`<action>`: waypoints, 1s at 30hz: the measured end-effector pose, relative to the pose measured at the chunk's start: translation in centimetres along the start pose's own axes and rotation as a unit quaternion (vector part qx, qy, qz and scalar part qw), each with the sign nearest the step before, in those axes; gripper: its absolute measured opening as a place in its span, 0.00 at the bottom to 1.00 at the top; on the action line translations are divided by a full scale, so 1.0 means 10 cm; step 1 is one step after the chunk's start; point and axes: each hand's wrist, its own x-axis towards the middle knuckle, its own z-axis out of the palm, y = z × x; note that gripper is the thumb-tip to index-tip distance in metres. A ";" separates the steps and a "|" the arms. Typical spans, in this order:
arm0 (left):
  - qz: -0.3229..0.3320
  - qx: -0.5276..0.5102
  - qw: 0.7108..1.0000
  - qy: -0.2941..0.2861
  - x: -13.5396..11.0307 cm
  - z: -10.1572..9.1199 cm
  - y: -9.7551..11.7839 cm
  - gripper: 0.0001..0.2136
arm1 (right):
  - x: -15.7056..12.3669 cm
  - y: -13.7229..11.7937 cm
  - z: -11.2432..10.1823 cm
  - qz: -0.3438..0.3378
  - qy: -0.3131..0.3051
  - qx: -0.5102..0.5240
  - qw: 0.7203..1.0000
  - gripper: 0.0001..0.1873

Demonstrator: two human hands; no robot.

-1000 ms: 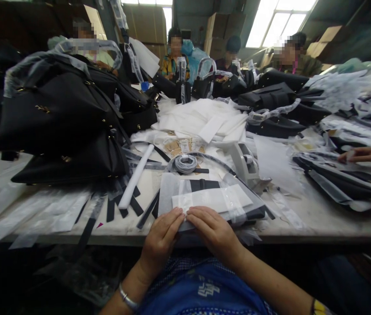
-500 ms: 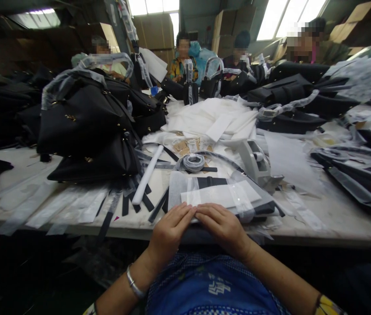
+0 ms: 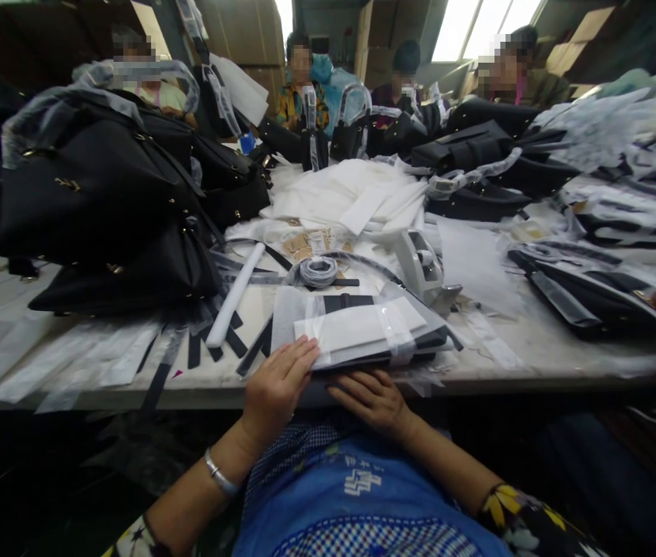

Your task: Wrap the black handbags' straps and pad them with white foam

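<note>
The flat black panel (image 3: pixel 363 358) at the near table edge looks smooth and leather-like. It is wrapped in thin clear plastic film, with a matt white paper sheet (image 3: pixel 357 325) taped over it. To the left, the black handbags (image 3: pixel 101 201) have a soft, low sheen and small gold-coloured metal fittings, and cloudy plastic wrap (image 3: pixel 43 116) covers their handles. Farther off lies matt white tissue paper (image 3: pixel 351 197). The table (image 3: pixel 537 356) top is pale, dull and scuffed. A polished metal bangle (image 3: pixel 219 476) circles the near wrist. The blue apron (image 3: pixel 357 495) is matt woven cloth.
</note>
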 end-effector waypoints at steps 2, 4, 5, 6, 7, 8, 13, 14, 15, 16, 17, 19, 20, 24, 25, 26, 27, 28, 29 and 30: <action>0.000 -0.001 1.000 0.003 -0.01 0.00 -0.01 0.17 | 0.07 -0.01 0.03 0.002 0.026 0.012 1.000 0.15; 0.002 0.001 1.000 0.007 -0.01 0.00 -0.01 0.17 | 0.17 -0.03 0.02 -0.003 0.045 0.044 0.998 0.13; 0.005 0.003 1.000 0.010 -0.01 0.00 -0.01 0.18 | 0.22 -0.05 0.01 -0.005 0.048 0.068 0.997 0.12; 0.009 0.005 1.000 0.014 -0.01 0.01 -0.01 0.18 | 0.28 -0.09 0.00 -0.003 0.049 0.092 0.995 0.12; 0.013 0.007 1.000 0.018 -0.02 0.02 -0.01 0.18 | 0.33 -0.13 -0.01 0.004 0.050 0.115 0.992 0.12; 0.018 0.010 0.999 0.024 -0.02 0.03 -0.01 0.18 | 0.37 -0.18 -0.01 0.016 0.049 0.136 0.989 0.12; 0.027 0.018 0.998 0.052 -0.05 0.11 -0.03 0.20 | 0.52 -0.49 0.04 0.086 0.049 0.210 0.973 0.15; 0.026 0.018 0.998 0.055 -0.06 0.13 -0.04 0.20 | 0.54 -0.55 0.07 0.087 0.048 0.220 0.970 0.15; 0.024 0.018 0.998 0.057 -0.06 0.14 -0.05 0.20 | 0.56 -0.61 0.10 0.084 0.049 0.229 0.968 0.15; 0.023 0.018 0.998 0.060 -0.06 0.15 -0.06 0.20 | 0.58 -0.66 0.13 0.076 0.051 0.238 0.967 0.14; 0.022 0.017 0.998 0.062 -0.06 0.16 -0.07 0.20 | 0.59 -0.71 0.16 0.064 0.053 0.245 0.966 0.13; 0.023 0.014 0.997 0.067 -0.06 0.17 -0.09 0.19 | 0.61 -0.76 0.20 0.039 0.055 0.252 0.965 0.11; 0.023 0.013 0.997 0.068 -0.06 0.17 -0.09 0.19 | 0.61 -0.76 0.19 0.029 0.052 0.254 0.966 0.11; 0.024 0.010 0.997 0.066 -0.06 0.15 -0.10 0.19 | 0.57 -0.66 -0.03 0.035 0.032 0.272 0.961 0.12; 0.026 0.009 0.997 0.066 -0.06 0.15 -0.10 0.18 | 0.57 -0.63 -0.13 0.047 0.031 0.279 0.959 0.13; 0.029 0.008 0.997 0.067 -0.06 0.14 -0.09 0.18 | 0.57 -0.59 -0.22 0.060 0.031 0.285 0.956 0.14; 0.031 0.008 0.997 0.067 -0.06 0.14 -0.09 0.18 | 0.57 -0.56 -0.32 0.071 0.029 0.291 0.954 0.16; 0.033 0.007 0.997 0.068 -0.06 0.13 -0.09 0.18 | 0.59 -0.52 -0.40 0.083 0.026 0.298 0.951 0.16; 0.034 0.007 0.997 0.069 -0.06 0.13 -0.09 0.18 | 0.63 -0.49 -0.48 0.097 0.024 0.304 0.947 0.17; 0.034 0.007 0.997 0.069 -0.06 0.13 -0.09 0.18 | 0.67 -0.46 -0.54 0.111 0.022 0.309 0.944 0.18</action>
